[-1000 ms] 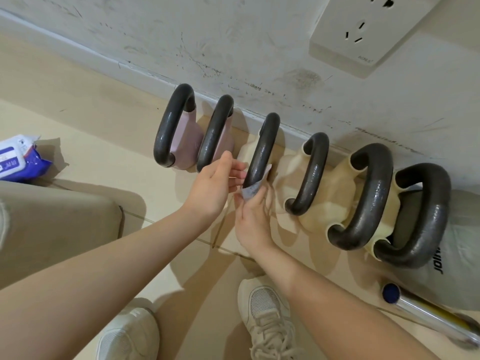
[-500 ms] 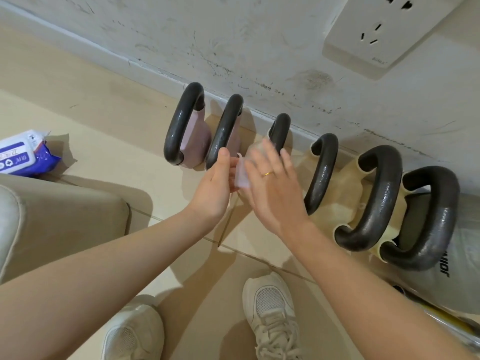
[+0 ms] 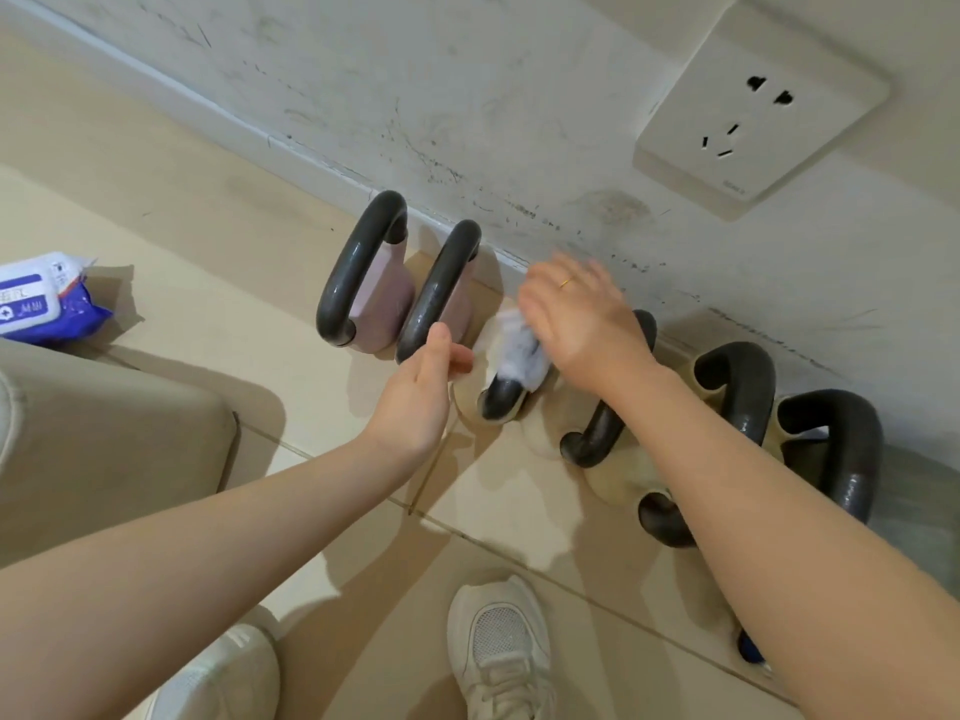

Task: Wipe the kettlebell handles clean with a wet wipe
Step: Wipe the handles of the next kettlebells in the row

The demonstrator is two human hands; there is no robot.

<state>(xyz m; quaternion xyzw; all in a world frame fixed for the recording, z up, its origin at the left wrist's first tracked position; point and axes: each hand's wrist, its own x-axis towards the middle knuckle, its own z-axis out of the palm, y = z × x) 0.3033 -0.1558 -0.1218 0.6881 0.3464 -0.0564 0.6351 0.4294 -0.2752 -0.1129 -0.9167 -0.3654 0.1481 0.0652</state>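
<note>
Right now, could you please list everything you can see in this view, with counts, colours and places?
kettlebells: six, dark handles; two pink on the left, the rest cream or grey; in a row along the wall.
wet wipe: one, white, draped over the third kettlebell's handle.
wipe pack: one, blue and white, on the floor at far left.
wall socket: one, white, upper right.
cushion: one, beige, at left.
shoes: two, white, bottom.
left hand: beside the wipe, holding nothing.
right hand: pressing on the wipe, blurred.
</note>
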